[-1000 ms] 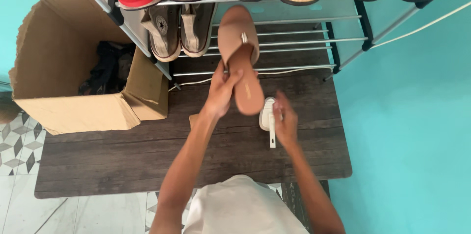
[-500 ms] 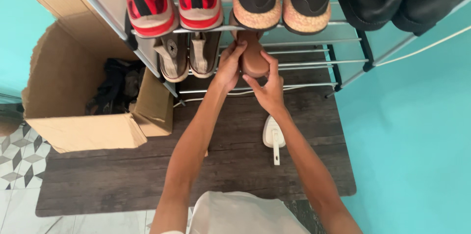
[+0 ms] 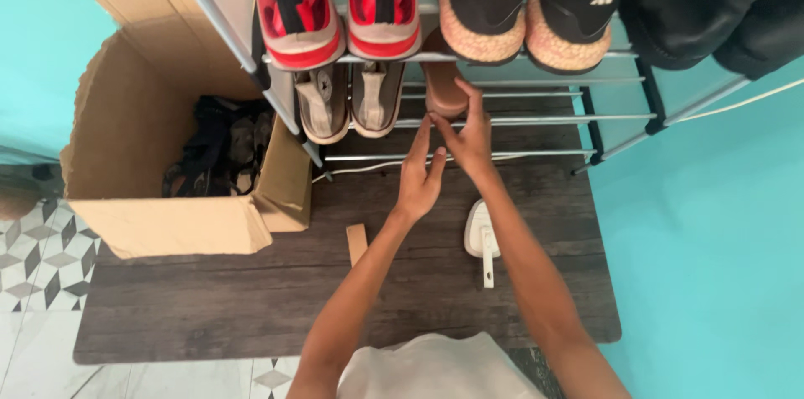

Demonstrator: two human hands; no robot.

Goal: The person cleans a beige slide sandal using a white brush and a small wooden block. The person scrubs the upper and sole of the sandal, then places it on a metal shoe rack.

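Fingertips of right hand against tan sandal on rack shelf, grip unclamped; left hand spread, empty.

You have one head-worn view, looking steeply down from close above at your own forearms, facing the shoe rack beyond the dark wooden board below.

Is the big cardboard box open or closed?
Open. The cardboard box has its flaps spread wide, and dark sandals show inside it.
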